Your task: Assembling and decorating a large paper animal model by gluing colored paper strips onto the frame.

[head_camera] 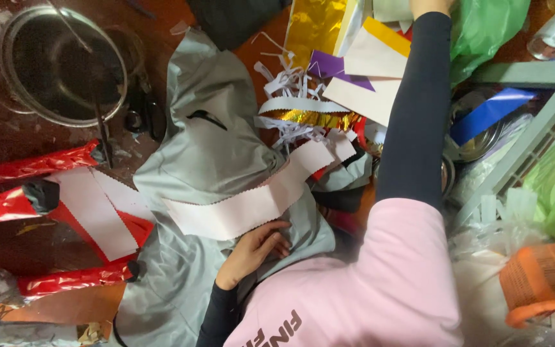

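At the far left lie red foil rolls [30, 166] and a white paper sheet [94, 212]. Above them sits a round metal pot [8, 77] on the dark floor [8, 138]. A grey cloth [210, 138] is spread in the middle. A long white paper strip [252, 202] with zigzag edges lies across it. The left hand [255, 250] rests on the cloth, just under the strip, with its fingers [277, 241] curled loosely and touching the strip's lower edge. Next come white paper shreds [287, 83] and gold foil [313, 26]. The right arm in a dark sleeve [415, 109] reaches up past the top edge, so you cannot tell what its fingers do. An orange basket [544, 283] sits at the far right.
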